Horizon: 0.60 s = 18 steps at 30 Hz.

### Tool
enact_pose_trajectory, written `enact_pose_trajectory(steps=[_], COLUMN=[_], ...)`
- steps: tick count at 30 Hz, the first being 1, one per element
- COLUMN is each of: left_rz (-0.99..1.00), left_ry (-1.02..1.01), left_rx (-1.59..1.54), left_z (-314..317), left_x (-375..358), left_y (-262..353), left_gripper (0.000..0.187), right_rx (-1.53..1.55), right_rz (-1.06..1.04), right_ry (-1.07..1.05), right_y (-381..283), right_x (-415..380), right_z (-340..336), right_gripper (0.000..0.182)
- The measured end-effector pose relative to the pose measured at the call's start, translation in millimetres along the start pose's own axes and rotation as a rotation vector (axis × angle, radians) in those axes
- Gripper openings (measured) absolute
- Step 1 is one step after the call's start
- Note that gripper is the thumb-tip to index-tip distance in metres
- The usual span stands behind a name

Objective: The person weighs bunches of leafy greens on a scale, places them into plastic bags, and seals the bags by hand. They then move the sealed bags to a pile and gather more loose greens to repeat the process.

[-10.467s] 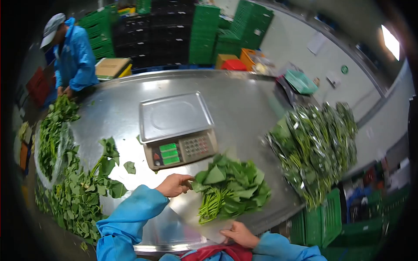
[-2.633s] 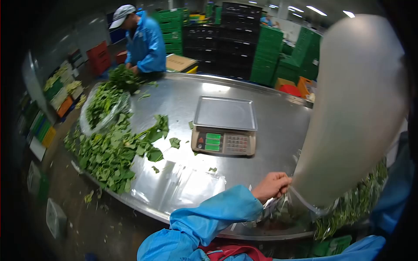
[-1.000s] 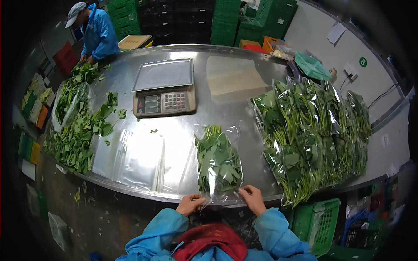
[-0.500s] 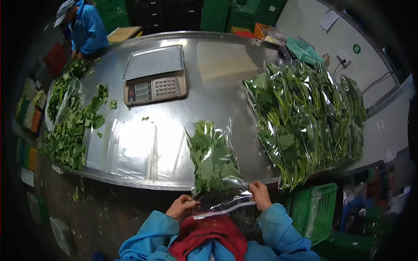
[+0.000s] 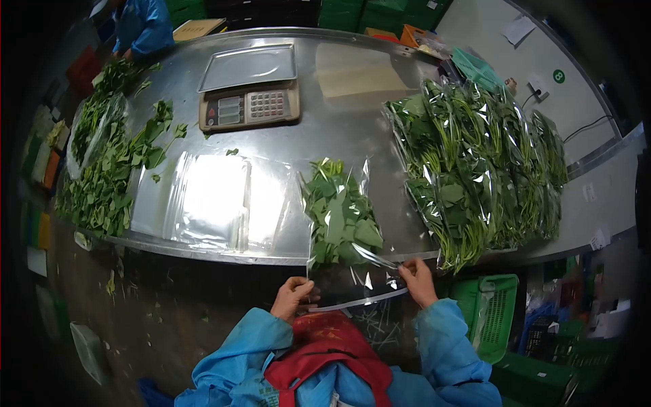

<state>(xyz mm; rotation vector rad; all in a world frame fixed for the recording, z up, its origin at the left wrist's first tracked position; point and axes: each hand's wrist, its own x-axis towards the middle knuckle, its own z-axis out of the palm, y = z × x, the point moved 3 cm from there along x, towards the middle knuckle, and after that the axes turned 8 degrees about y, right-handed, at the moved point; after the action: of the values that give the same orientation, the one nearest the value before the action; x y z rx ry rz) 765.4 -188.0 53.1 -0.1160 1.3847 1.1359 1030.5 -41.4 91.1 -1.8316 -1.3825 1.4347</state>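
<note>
A clear plastic bag of leafy greens (image 5: 341, 220) lies at the table's near edge, its mouth toward me and hanging past the edge. My left hand (image 5: 294, 296) pinches the left corner of the bag's mouth. The right corner is gripped by my right hand (image 5: 418, 279), between thumb and fingers. The bag's flap is drawn out flat between both hands, with a pale strip along its edge. Left of the bag lies a stack of flat clear bags (image 5: 210, 203). To the right, filled bags of greens (image 5: 475, 176) are piled in rows.
A scale (image 5: 249, 105) stands on the metal table (image 5: 359, 129). Loose greens (image 5: 102, 197) heap at the left end, where a person in blue (image 5: 144, 27) works. A green crate (image 5: 498, 319) sits below the table at right. Green crates (image 5: 342, 15) stack behind.
My view has shifted, so the table sits higher in it. Both hands have pulled the bag's mouth straighter and flatter; its edge strip was slanted and creased before.
</note>
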Motion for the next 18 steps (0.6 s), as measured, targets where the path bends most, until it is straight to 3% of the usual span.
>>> enact_pose_trajectory(steps=[2,5,7,9,18], left_rz=[0.031,0.001,0.085,0.240,0.316], left_ry=[-0.123,-0.130,-0.124,-0.092,-0.073], left_rx=[0.089,0.043,0.088,0.216,0.422], left_z=[-5.8,-5.1,-10.9,-7.0,-13.3], left_x=[12.5,11.7,23.4,12.4,41.4], left_y=[-15.9,-18.2,-24.7,-8.1,-19.1], left_gripper=[0.014,0.016,0.015,0.017,0.022], right_rx=[-0.523,-0.344,-0.323,-0.421,-0.608], right_rz=[-0.849,-0.927,-1.012,-1.005,-1.101], right_ry=[0.362,-0.290,-0.553,-0.595,-0.577], right_y=[-48.6,-71.2,-66.2,-52.4,-53.3], right_x=[-27.6,-66.4,-81.0,-75.9,-79.5], right_z=[2.9,68.2,114.8,139.3,154.1], right_gripper=[0.020,0.024,0.027,0.030,0.021])
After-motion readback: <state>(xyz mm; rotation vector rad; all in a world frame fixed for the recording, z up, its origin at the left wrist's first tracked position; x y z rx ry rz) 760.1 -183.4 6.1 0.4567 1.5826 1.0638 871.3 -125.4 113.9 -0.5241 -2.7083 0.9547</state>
